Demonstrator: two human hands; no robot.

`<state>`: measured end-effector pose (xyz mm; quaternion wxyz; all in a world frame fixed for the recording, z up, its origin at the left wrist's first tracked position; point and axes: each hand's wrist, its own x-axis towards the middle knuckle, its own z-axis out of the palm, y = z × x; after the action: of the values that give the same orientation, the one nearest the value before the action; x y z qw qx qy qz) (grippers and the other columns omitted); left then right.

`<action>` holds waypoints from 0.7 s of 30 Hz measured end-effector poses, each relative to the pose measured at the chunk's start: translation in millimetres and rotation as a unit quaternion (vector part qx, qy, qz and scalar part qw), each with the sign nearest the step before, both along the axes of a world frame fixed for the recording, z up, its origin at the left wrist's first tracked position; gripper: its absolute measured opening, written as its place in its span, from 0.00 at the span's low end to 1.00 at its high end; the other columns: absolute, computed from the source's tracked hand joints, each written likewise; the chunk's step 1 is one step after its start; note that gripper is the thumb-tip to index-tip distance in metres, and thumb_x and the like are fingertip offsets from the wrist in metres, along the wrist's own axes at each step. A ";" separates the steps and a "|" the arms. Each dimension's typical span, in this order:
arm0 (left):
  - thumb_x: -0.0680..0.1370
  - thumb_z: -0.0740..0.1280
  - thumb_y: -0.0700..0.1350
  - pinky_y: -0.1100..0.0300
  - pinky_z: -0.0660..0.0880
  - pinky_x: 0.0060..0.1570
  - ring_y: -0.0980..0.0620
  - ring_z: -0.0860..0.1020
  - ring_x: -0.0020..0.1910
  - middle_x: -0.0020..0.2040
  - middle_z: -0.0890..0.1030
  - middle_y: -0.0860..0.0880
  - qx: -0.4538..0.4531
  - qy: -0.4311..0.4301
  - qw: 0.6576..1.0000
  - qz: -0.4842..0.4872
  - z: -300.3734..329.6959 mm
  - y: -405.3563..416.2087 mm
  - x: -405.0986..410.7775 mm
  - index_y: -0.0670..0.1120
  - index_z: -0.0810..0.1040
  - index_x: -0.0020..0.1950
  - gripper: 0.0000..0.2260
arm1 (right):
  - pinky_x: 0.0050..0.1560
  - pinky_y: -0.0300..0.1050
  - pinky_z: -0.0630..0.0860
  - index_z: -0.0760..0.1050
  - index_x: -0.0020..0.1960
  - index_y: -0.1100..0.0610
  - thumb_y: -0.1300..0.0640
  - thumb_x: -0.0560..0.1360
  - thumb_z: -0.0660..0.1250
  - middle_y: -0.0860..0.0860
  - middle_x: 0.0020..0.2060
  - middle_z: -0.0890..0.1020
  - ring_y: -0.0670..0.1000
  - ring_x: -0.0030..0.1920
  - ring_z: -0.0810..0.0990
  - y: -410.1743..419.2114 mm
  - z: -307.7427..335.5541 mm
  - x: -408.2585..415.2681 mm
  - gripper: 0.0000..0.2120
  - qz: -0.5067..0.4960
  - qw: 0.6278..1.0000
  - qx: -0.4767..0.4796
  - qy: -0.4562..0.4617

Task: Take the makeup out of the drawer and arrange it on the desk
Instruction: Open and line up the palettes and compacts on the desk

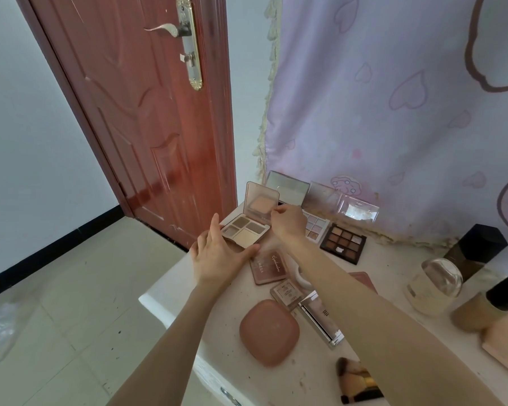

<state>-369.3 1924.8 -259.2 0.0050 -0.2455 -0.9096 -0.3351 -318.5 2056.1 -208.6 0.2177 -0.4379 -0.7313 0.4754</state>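
Round pink compact (269,332) sits near the desk (170,291) front edge, below both forearms. Left hand (217,256), fingers straight, steadies the open four-pan palette (245,232) at the desk's far left corner. Right hand (288,221) pinches its raised lid. Nine-pan eyeshadow palette (343,240) lies right of it.

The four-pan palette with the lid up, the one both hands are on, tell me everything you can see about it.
The four-pan palette is a slim rose-beige case, plastic by its look, open near the far left corner of the white desk. Its base holds four rectangular pans in grey-brown, taupe and pale cream. The hinged lid stands upright, with a mirror inside. The left hand steadies the base at its near left edge, and the right hand pinches the lid's right edge. Other open palettes lie just behind and right.
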 end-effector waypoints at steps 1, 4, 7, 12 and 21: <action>0.64 0.66 0.70 0.51 0.50 0.71 0.49 0.56 0.72 0.72 0.65 0.49 -0.005 0.000 1.000 -0.001 0.0 0.5 -0.1 0.51 0.46 0.76 0.49 | 0.47 0.38 0.68 0.81 0.49 0.61 0.66 0.75 0.59 0.57 0.51 0.83 0.57 0.56 0.77 1.1 -0.1 -0.2 0.12 -0.005 1.000 0.001 -0.001; 0.66 0.64 0.70 0.51 0.50 0.70 0.49 0.57 0.72 0.72 0.65 0.49 -0.018 0.011 1.000 -0.012 0.1 0.1 0.6 0.51 0.47 0.76 0.48 | 0.55 0.49 0.76 0.80 0.46 0.63 0.66 0.76 0.59 0.61 0.49 0.82 0.61 0.52 0.79 5.4 -1.0 -0.5 0.11 -0.025 0.999 -0.019 0.014; 0.68 0.66 0.66 0.52 0.51 0.70 0.48 0.59 0.71 0.71 0.66 0.48 0.016 0.015 0.999 -0.023 -2.7 -5.0 -1.5 0.50 0.49 0.76 0.44 | 0.54 0.50 0.76 0.80 0.48 0.65 0.65 0.76 0.58 0.62 0.50 0.82 0.61 0.52 0.80 7.1 -1.6 -0.3 0.11 -0.031 0.999 -0.013 0.019; 0.70 0.68 0.62 0.53 0.55 0.69 0.48 0.62 0.70 0.69 0.69 0.49 0.045 0.020 0.998 -0.025 -5.7 -8.5 -3.6 0.51 0.53 0.74 0.40 | 0.52 0.51 0.77 0.80 0.47 0.66 0.65 0.77 0.57 0.61 0.44 0.82 0.61 0.51 0.79 4.0 2.0 -1.6 0.12 -0.015 0.999 0.022 0.039; 0.71 0.63 0.65 0.56 0.49 0.70 0.52 0.59 0.72 0.71 0.67 0.51 0.009 0.021 0.999 -0.035 -9.5 -6.7 -5.9 0.51 0.50 0.75 0.40 | 0.53 0.43 0.72 0.73 0.64 0.60 0.62 0.78 0.57 0.55 0.57 0.78 0.54 0.56 0.76 5.7 3.1 15.5 0.16 -0.017 0.996 -0.055 0.065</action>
<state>-375.3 1918.1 -268.7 0.0143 -0.2840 -0.8971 -0.3381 -303.0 2061.8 -205.5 0.2485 -0.4296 -0.6805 0.5391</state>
